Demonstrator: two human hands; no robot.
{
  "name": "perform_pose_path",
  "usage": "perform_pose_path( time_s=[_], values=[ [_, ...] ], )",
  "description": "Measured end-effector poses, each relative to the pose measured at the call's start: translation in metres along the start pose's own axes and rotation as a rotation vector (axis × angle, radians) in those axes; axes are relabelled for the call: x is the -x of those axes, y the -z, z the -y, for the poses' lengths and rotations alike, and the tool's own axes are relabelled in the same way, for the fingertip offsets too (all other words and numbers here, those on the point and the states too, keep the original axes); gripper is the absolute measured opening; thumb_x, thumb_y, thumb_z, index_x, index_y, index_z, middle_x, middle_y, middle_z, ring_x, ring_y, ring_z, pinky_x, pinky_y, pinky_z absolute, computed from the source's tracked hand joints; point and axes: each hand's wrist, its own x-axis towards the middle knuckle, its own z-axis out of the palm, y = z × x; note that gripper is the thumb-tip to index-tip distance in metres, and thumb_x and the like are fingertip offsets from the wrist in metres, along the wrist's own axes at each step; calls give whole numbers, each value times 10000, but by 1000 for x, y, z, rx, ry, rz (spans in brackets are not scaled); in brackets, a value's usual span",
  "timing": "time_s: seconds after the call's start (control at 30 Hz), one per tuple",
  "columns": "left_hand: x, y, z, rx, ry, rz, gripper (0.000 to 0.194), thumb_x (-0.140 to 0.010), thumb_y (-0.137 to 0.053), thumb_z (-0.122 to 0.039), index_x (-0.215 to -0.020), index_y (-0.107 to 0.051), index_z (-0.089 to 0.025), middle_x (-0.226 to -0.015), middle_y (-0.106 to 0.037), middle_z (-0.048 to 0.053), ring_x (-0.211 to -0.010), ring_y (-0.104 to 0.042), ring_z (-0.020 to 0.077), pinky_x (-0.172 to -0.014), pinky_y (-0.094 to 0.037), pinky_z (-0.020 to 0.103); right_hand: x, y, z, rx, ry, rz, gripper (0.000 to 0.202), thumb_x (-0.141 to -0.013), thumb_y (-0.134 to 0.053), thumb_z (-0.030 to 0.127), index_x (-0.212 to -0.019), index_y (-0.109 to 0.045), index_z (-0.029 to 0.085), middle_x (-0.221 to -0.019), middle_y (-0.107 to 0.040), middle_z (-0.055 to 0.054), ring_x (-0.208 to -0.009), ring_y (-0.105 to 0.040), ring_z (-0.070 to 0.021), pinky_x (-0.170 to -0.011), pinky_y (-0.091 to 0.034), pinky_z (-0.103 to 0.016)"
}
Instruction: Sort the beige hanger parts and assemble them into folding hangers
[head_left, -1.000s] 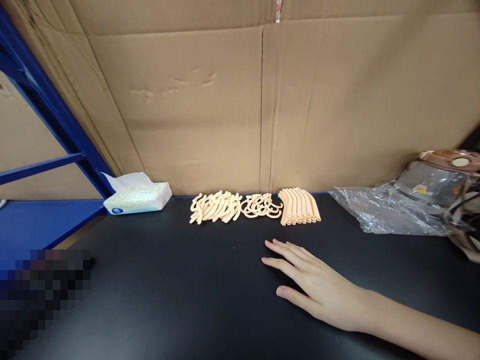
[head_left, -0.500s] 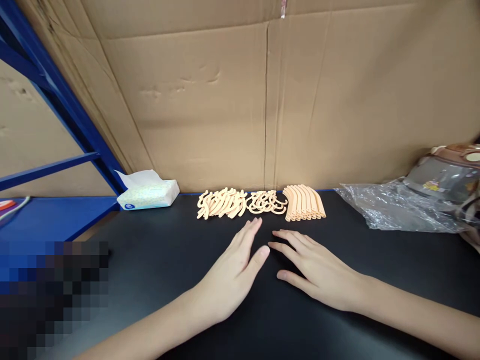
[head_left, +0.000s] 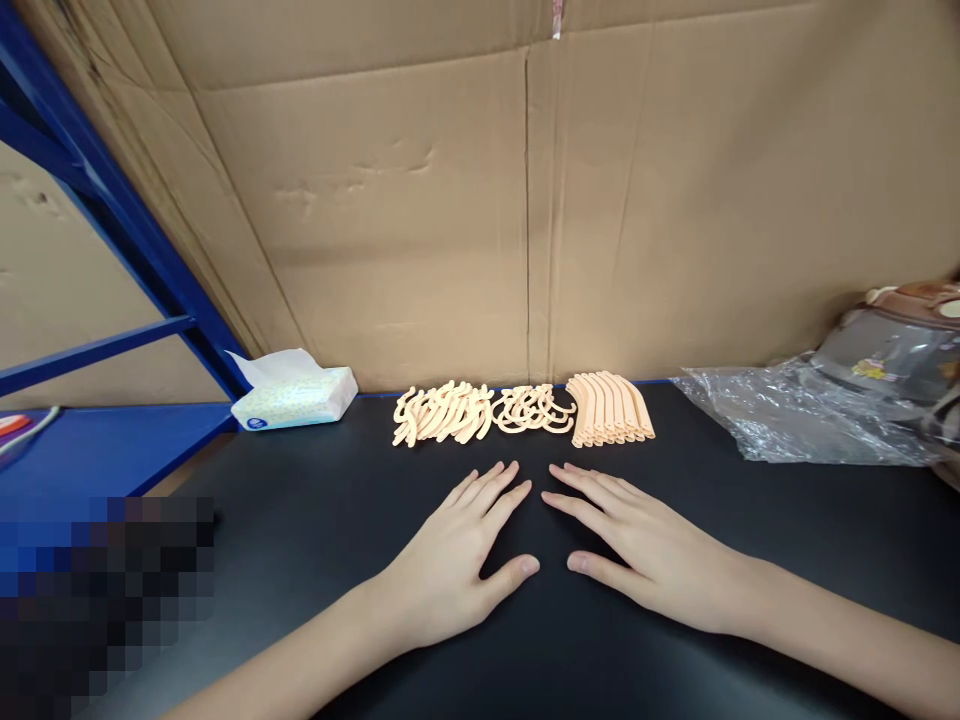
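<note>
We rest steadiest with left hand [head_left: 454,560] and right hand [head_left: 652,545] palm-down, fingers spread, gripping nothing, near of the curved tubes [head_left: 611,408].

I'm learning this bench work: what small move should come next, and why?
I would probably move the right hand forward to the neatly stacked curved pieces: it is open, holding nothing, and that stack lies just beyond its fingers, more orderly than the tangled pieces beside it.
</note>
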Motion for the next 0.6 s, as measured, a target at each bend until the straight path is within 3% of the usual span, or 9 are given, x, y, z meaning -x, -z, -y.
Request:
perform_pose_path(
  time_s=[0.1, 0.23, 0.6],
  values=[
    [0, 3, 5, 10, -26, 55, 695, -908, -359, -615, -1477, -244, -232, -1548, -191, 58, -1434, -121, 262, -1153, -169, 534, 2, 3, -4, -33, 5, 9, 593, -932, -338, 568, -1449, -338, 278, -1550, -221, -26, -1412, -223, -249, -1140, -245, -481],
    [1, 5, 7, 34, -25, 76, 708, -902, -359, -626, -1483, -223, -244, -1563, -110, 60, -1435, -116, 262, -1151, -185, 520, 2, 2, -5, -21, -14, -6, 630, -923, -340, 587, -1461, -311, 261, -1564, -152, -31, -1428, -160, -252, -1148, -210, -492],
    [1, 4, 8, 30, -46, 76, 688, -919, -349, -600, -1487, -205, -240, -1557, -139, 73, -1432, -127, 269, -1149, -179, 527, 2, 1, -5, -14, -24, 23, 627, -930, -321, 584, -1472, -277, 272, -1563, -154, -26, -1428, -162, -246, -1148, -200, -504]
  ],
)
